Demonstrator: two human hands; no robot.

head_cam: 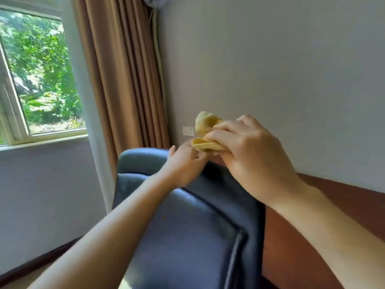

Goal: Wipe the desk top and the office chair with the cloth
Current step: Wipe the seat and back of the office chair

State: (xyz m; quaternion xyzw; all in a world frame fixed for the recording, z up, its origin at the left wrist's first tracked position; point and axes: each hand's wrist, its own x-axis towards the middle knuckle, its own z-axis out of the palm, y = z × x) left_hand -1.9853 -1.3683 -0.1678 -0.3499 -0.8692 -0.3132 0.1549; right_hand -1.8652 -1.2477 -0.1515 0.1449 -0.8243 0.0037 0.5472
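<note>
Right grip (pixel 248 147) bunches cloth (pixel 205 132) (yellow) above chair (pixel 187 226).

Sunlit window (pixel 39 76), tan curtain (pixel 123 80), grey wall (pixel 270 69)

Chair back (pixel 187 226) tight vs desk (pixel 291 236).

Window (pixel 37 76), brown curtain (pixel 123 80), wall socket (pixel 188 131)
</note>
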